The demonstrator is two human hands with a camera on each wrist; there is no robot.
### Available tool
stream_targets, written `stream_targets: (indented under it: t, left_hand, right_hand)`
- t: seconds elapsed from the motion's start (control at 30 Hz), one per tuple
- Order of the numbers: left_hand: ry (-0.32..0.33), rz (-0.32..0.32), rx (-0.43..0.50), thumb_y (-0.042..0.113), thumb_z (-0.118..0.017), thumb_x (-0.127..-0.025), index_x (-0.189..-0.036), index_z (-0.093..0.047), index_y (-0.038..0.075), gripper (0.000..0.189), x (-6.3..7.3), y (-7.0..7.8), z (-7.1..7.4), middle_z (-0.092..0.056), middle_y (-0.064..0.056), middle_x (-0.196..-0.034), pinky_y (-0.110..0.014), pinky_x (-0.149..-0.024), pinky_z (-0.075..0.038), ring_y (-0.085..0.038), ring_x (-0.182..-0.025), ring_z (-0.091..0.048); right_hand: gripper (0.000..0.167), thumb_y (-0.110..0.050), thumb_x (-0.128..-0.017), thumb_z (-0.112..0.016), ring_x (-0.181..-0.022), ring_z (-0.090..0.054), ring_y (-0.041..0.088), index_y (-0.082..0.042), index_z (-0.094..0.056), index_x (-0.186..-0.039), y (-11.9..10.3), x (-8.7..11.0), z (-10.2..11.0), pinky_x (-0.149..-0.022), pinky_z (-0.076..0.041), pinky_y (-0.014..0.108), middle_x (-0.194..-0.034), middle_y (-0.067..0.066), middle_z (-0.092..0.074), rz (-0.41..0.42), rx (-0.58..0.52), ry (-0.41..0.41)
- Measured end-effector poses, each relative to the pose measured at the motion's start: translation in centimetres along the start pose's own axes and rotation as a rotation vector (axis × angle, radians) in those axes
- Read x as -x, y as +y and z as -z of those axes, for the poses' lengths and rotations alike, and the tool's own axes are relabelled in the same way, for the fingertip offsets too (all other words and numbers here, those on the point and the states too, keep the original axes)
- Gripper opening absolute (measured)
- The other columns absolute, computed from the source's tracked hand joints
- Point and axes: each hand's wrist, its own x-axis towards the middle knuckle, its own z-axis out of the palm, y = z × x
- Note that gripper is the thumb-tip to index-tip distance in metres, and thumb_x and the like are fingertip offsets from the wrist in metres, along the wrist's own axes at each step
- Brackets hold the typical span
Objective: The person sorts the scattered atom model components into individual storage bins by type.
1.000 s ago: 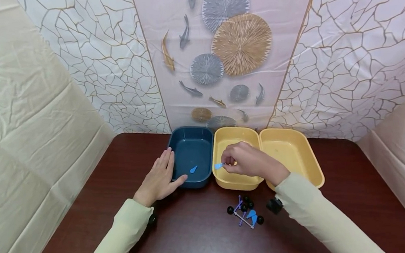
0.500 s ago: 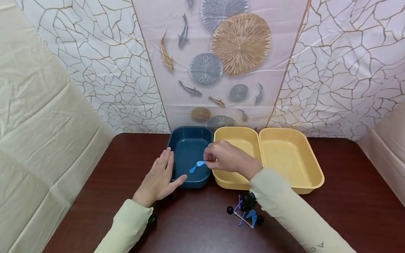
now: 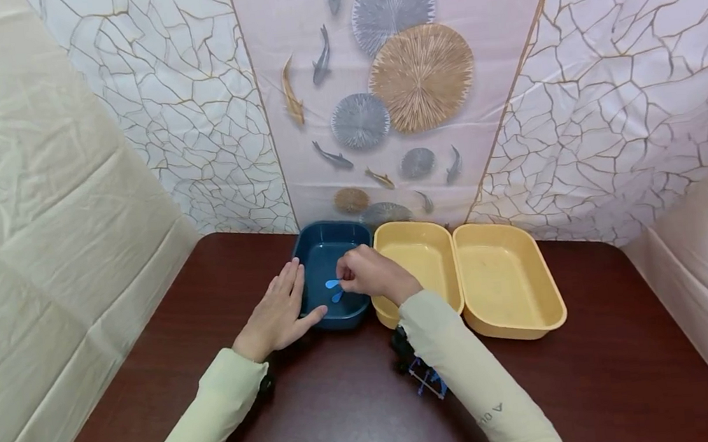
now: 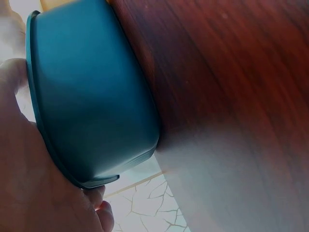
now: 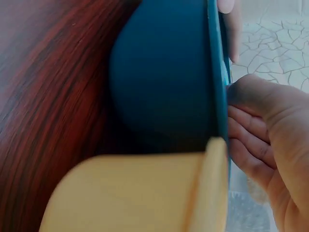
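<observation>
My left hand [image 3: 276, 312] rests on the left rim of a dark blue bin [image 3: 324, 260], its fingers straight and the thumb apart at the near edge. In the left wrist view the palm lies against the rim of the bin [image 4: 91, 92]. My right hand [image 3: 371, 272] is over the bin's right side and pinches a small bright blue teardrop-shaped piece [image 3: 332, 284] by its thin end. Just below it, a second blue teardrop-shaped piece [image 3: 337, 297] lies in the bin. In the right wrist view the bin's rim hides the fingertips of the hand [image 5: 270, 125].
Two yellow bins [image 3: 504, 278] stand side by side, right of the blue one. Nearer on the dark wooden table [image 3: 332, 405], my right sleeve partly covers a small pile of purple and blue connector pieces [image 3: 429, 377] with black balls. A patterned cloth [image 3: 212, 121] hangs behind.
My right hand has moved left from above the middle yellow bin to above the blue bin, carrying the blue teardrop-shaped piece. The left hand has stayed in place.
</observation>
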Motion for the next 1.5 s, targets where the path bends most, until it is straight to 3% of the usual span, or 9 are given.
stream_targets:
  t: [0.23,0.37,0.63,0.83,1.1,1.3,1.5]
  left_hand:
    - [0.002,-0.002,-0.004,0.063,-0.048,-0.104,-0.167,-0.013,-0.005,0.099,-0.1,-0.3,0.1,-0.008,-0.02,-0.178,-0.058,-0.133,-0.019,-0.038,-0.166,-0.011]
    - [-0.003,-0.006,0.001,0.064,-0.047,-0.104,-0.167,-0.012,-0.004,0.099,-0.2,-0.3,-0.1,-0.008,-0.02,-0.178,-0.058,-0.133,-0.019,-0.037,-0.166,-0.011]
    - [-0.014,-0.006,-0.002,0.064,-0.046,-0.104,-0.167,-0.013,-0.004,0.098,-0.3,-0.1,-0.2,-0.007,-0.019,-0.178,-0.056,-0.134,-0.018,-0.036,-0.167,-0.01]
    - [-0.01,-0.008,-0.009,0.063,-0.047,-0.105,-0.167,-0.014,-0.005,0.098,-0.3,0.0,-0.1,-0.008,-0.02,-0.178,-0.057,-0.133,-0.019,-0.038,-0.166,-0.011]
    - [-0.016,0.018,0.004,0.064,-0.048,-0.103,-0.167,-0.012,-0.003,0.1,-0.2,-0.1,0.0,-0.007,-0.019,-0.178,-0.057,-0.133,-0.018,-0.038,-0.166,-0.01]
    - [-0.02,0.024,0.005,0.065,-0.048,-0.103,-0.168,-0.011,-0.003,0.101,-0.2,-0.2,-0.1,-0.005,-0.018,-0.179,-0.056,-0.134,-0.016,-0.037,-0.167,-0.009]
    - [-0.019,0.019,0.01,0.063,-0.049,-0.103,-0.168,-0.012,-0.003,0.1,-0.2,0.0,0.0,-0.006,-0.018,-0.179,-0.056,-0.134,-0.017,-0.038,-0.166,-0.01]
  right_hand:
    - [0.008,-0.016,-0.099,-0.075,-0.071,-0.064,0.008,-0.011,-0.079,-0.095,-0.1,-2.1,-1.0,-0.084,-0.063,0.03,-0.086,-0.001,-0.076,-0.079,0.042,-0.045]
    - [0.008,-0.017,-0.099,-0.075,-0.074,-0.065,0.01,-0.011,-0.079,-0.095,0.0,-2.7,-1.6,-0.077,-0.062,0.028,-0.087,0.0,-0.075,-0.106,0.058,-0.079]
    - [0.006,-0.017,-0.098,-0.077,-0.077,-0.066,0.011,-0.011,-0.079,-0.095,0.2,-3.0,-2.4,-0.078,-0.061,0.029,-0.091,0.001,-0.076,-0.117,0.121,-0.111]
    - [0.009,-0.018,-0.099,-0.076,-0.082,-0.069,0.012,-0.01,-0.079,-0.101,0.0,-2.6,-1.3,-0.081,-0.062,0.03,-0.095,0.003,-0.077,-0.12,0.136,-0.145]
    - [0.018,-0.013,-0.098,-0.075,-0.1,-0.075,0.021,-0.003,-0.078,-0.112,-0.6,0.1,3.5,-0.091,-0.063,0.033,-0.111,0.012,-0.079,-0.035,0.076,-0.17]
    - [0.018,-0.012,-0.098,-0.074,-0.1,-0.076,0.025,-0.003,-0.077,-0.113,-0.8,3.5,7.3,-0.09,-0.063,0.036,-0.111,0.014,-0.079,0.008,0.051,-0.147]
    - [0.016,-0.01,-0.094,-0.077,-0.093,-0.076,0.023,-0.002,-0.079,-0.107,-0.9,7.1,9.3,-0.085,-0.063,0.036,-0.105,0.013,-0.08,0.048,0.078,-0.109]
